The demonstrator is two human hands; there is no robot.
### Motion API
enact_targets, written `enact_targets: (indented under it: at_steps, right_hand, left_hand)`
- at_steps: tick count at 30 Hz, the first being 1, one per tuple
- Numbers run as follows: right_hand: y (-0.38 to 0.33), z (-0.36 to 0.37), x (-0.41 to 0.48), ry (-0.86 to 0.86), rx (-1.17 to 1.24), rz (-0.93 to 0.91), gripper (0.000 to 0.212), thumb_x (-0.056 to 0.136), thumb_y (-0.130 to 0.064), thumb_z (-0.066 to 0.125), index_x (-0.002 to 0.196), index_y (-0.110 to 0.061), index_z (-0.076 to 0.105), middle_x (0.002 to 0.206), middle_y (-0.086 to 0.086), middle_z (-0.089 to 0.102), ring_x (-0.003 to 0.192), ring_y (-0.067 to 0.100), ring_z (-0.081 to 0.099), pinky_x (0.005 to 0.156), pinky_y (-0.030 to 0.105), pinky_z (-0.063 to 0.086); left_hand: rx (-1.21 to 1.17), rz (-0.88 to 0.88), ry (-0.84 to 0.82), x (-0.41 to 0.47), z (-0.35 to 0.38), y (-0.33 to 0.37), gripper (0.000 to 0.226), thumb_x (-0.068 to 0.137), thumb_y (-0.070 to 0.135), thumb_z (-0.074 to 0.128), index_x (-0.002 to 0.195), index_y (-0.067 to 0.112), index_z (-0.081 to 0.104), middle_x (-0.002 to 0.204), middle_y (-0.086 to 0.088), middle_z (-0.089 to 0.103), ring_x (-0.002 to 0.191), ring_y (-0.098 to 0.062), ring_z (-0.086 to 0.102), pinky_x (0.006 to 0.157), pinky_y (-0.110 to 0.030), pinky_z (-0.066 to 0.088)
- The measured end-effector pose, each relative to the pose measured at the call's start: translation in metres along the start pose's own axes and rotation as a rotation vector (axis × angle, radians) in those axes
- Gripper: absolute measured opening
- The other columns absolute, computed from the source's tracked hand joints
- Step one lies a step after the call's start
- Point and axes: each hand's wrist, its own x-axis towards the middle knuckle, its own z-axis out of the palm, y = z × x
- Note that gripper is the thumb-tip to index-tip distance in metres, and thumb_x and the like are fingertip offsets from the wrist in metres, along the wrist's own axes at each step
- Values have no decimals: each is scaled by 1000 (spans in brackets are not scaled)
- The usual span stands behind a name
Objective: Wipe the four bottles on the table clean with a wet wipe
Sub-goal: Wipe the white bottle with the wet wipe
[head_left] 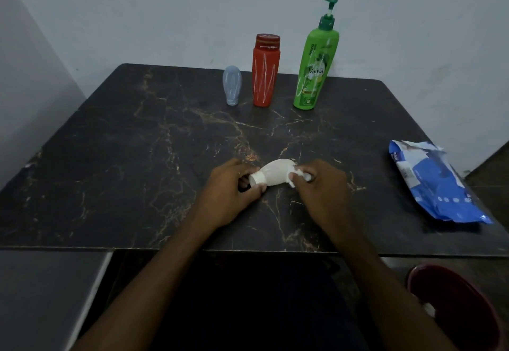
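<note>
White bottle (275, 172) base hidden behind wipe (305, 176); red round object (457, 309) cut by frame corner; pack (438, 182) print unreadable.

Three bottles (266, 75) stand behind the fourth bottle (272, 174), which perhaps touches the table (137, 144); pack (438, 185) at right.

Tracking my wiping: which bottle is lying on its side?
The white bottle, gripped by the left hand; the grey bottle, red bottle and green pump bottle stand upright.
</note>
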Motion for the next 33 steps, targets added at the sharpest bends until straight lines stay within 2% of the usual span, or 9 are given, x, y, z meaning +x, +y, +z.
enact_targets:
  at_steps: [2,4,9,11,14,18,25,31,33]
  right_hand:
    - [-19,14,-10,-54,-9,-85,13,89,-18,70,99,-14,76,98,-1,70,85,8,58,78,17,38]
    - [-25,22,-15,-62,-26,-130,15,87,-17,71,101,-15,76,100,-2,71,88,12,62,80,21,43]
    - [15,0,11,14,-25,90,20,90,-26,71,104,-12,74,96,0,71,78,6,57,68,7,35]
    - [17,-1,12,26,-42,111,16,91,-24,70,101,-12,74,93,0,70,72,1,54,63,3,35]
    - [-6,11,-5,16,-6,31,9,89,-20,70,97,-15,73,95,-6,66,80,3,54,71,-3,32]
    - [-18,18,-18,-67,49,-116,13,86,-18,73,98,-15,76,97,-5,70,86,6,61,78,10,43]
    - [8,-7,8,37,-6,90,23,91,-23,70,111,-10,73,105,3,72,83,5,56,66,0,36]
    - [-22,18,-20,16,124,-11,13,86,-18,74,99,-16,75,97,-7,70,86,4,62,73,1,38]
    - [-16,15,-17,5,106,32,14,87,-22,73,101,-19,74,96,-12,67,85,2,59,72,0,37]
  left_hand:
    - [-7,1,10,1,0,0,29,83,31,82,111,22,77,97,6,67,84,-4,62,77,-22,50]
    - [-8,7,8,1,0,0,31,82,30,83,111,22,77,98,6,68,85,-4,62,78,-21,50]
    - [-13,-7,-4,0,0,-1,33,83,33,82,114,22,76,98,8,66,85,-3,61,76,-23,51]
    - [-17,-10,-5,0,0,-1,33,83,33,82,114,23,76,98,9,66,85,-3,61,75,-23,52]
    - [-1,-13,2,0,1,0,32,83,35,81,113,23,76,97,10,66,84,-3,61,75,-25,52]
    - [0,-6,2,0,1,-2,33,83,37,82,112,23,76,97,10,66,84,-2,61,76,-23,52]
    - [-38,-13,-11,-1,2,-1,31,80,31,85,107,22,73,98,10,66,83,-4,61,73,-20,51]
    - [-48,13,-8,-2,3,-1,30,78,28,86,104,25,70,98,10,65,83,-3,61,73,-24,52]
    - [-45,15,-13,-2,4,-2,31,78,28,85,105,25,70,100,10,65,84,-3,61,74,-27,53]
